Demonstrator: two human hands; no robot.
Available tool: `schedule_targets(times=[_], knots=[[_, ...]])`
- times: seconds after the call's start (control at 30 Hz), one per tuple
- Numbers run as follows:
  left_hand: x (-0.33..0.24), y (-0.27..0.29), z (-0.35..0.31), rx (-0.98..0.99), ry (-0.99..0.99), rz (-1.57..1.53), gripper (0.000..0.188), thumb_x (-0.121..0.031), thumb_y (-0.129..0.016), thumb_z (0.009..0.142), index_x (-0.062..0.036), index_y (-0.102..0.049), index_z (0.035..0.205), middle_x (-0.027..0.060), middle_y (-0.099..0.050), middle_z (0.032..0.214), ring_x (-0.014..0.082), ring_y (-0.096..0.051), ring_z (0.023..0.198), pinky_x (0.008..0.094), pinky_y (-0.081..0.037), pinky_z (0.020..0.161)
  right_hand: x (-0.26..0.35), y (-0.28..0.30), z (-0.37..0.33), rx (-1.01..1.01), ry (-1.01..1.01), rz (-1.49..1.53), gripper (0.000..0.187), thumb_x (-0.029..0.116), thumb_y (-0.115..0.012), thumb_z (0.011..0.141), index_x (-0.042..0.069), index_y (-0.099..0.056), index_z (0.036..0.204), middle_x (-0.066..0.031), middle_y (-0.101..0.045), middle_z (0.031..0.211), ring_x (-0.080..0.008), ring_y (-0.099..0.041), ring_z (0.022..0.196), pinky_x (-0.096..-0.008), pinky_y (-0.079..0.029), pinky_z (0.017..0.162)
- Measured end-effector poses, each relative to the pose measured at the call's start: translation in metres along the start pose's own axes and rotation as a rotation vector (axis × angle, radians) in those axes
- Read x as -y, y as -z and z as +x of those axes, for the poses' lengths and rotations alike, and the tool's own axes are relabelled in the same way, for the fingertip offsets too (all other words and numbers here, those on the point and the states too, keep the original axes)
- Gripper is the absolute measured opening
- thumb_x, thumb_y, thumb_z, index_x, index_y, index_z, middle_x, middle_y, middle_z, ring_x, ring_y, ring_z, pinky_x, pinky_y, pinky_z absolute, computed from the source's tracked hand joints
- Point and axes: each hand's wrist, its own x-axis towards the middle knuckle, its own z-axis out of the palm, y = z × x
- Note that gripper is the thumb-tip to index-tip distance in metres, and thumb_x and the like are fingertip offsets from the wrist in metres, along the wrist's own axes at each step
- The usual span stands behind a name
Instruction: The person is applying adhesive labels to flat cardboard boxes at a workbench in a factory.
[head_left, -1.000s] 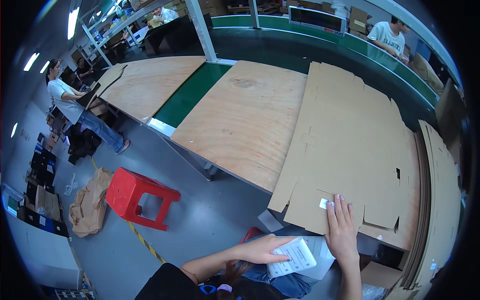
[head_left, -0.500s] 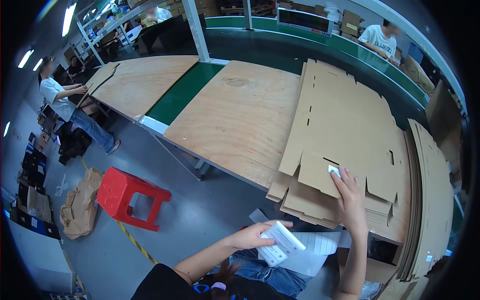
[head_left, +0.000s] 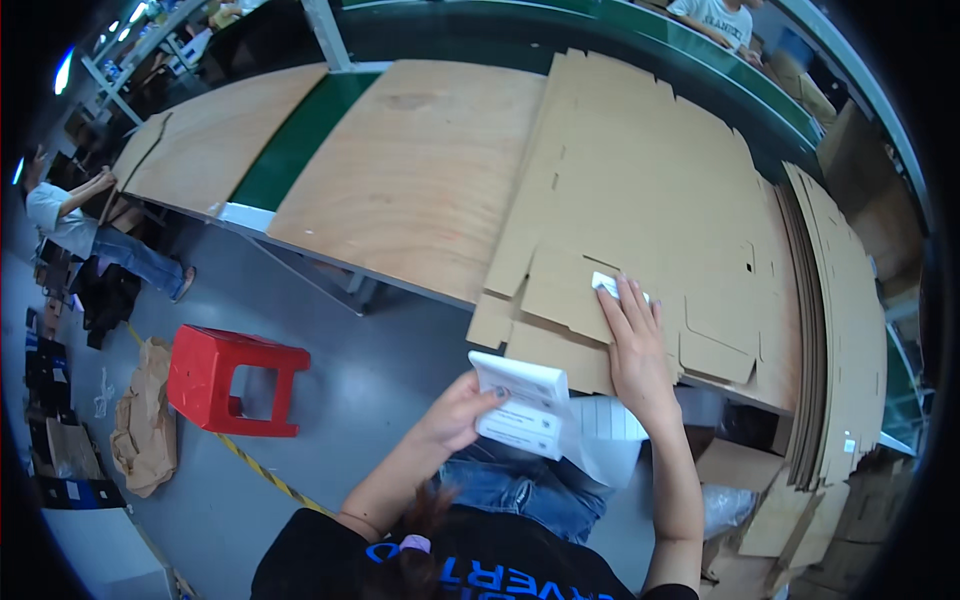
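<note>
My left hand (head_left: 452,415) grips a folded strip of white printed labels (head_left: 525,385), thumb on top, just off the near edge of the cardboard. From it a pale sheet (head_left: 605,455) trails over my lap. On the near flap of the top flattened cardboard box (head_left: 640,170), my right hand (head_left: 640,355) lies with its fingers stretched out. Those fingertips press on a small white label (head_left: 602,282), partly covering it. The flattened box rests on a stack of similar ones on the wooden tabletop.
More cardboard sheets (head_left: 840,320) stand on edge at the right. Bare plywood boards (head_left: 410,170) lie left of the stack. A red stool (head_left: 235,380) and crumpled brown paper (head_left: 145,420) are on the floor at left. Another person (head_left: 75,220) stands at the far left.
The whole view has shifted. My left hand has turned the label strip more upright and brought it closer to the cardboard edge. My right hand still presses the small label.
</note>
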Motion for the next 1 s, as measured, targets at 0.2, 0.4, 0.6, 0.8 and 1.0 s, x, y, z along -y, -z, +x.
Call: schedule_targets(times=[0.2, 0.4, 0.6, 0.8, 1.0], knots=[[-0.006, 0.005, -0.011, -0.030, 0.076, 0.424, 0.033, 0.000, -0.054, 0.086, 0.0039, -0.047, 0.118, 0.0182, -0.063, 0.104, 0.0206, -0.067, 0.084, 0.0273, -0.056, 0.070, -0.020, 0.023, 0.026, -0.003, -0.076, 0.098, 0.041, -0.001, -0.039, 0.089, 0.004, -0.050, 0.128, -0.0181, -0.044, 0.137, -0.0350, -0.033, 0.133, -0.0490, -0.025, 0.110], [-0.014, -0.006, -0.017, -0.031, 0.011, 0.686, 0.036, -0.001, -0.055, 0.085, 0.0036, -0.044, 0.120, 0.0168, -0.062, 0.104, 0.0189, -0.066, 0.084, 0.0259, -0.055, 0.069, -0.032, 0.013, 0.021, 0.052, 0.088, -0.105, 0.038, 0.010, -0.040, 0.092, 0.003, -0.051, 0.127, -0.0150, -0.046, 0.136, -0.0321, -0.038, 0.130, -0.0434, -0.029, 0.109], [-0.012, -0.012, -0.021, -0.063, -0.113, 0.873, 0.038, 0.000, -0.053, 0.085, -0.0002, -0.043, 0.121, 0.0111, -0.061, 0.102, 0.0159, -0.060, 0.083, 0.0271, -0.051, 0.074, 0.042, 0.038, -0.025, 0.423, 0.168, 0.640, 0.031, 0.013, -0.059, 0.081, 0.000, -0.059, 0.109, -0.0150, -0.063, 0.100, -0.0306, -0.061, 0.085, -0.0350, -0.048, 0.077], [-0.018, -0.042, -0.006, 0.134, -0.034, 1.158, 0.022, -0.008, -0.053, 0.087, 0.0009, -0.050, 0.107, 0.0095, -0.064, 0.088, 0.0130, -0.056, 0.071, 0.0277, -0.046, 0.065, 0.054, 0.045, -0.055, 0.136, -0.053, 0.634, 0.021, -0.001, -0.066, 0.070, -0.001, -0.065, 0.091, -0.0106, -0.062, 0.080, -0.0203, -0.052, 0.065, -0.0286, -0.042, 0.061], [-0.013, -0.033, -0.009, 0.147, 0.035, 1.075, 0.032, -0.008, -0.056, 0.084, 0.0044, -0.050, 0.112, 0.0116, -0.066, 0.088, 0.0149, -0.057, 0.068, 0.0281, -0.047, 0.062, 0.055, 0.042, -0.055, -0.018, -0.142, 0.611, 0.020, -0.002, -0.069, 0.065, 0.001, -0.065, 0.085, -0.0092, -0.061, 0.076, -0.0188, -0.052, 0.066, -0.0280, -0.041, 0.062]])
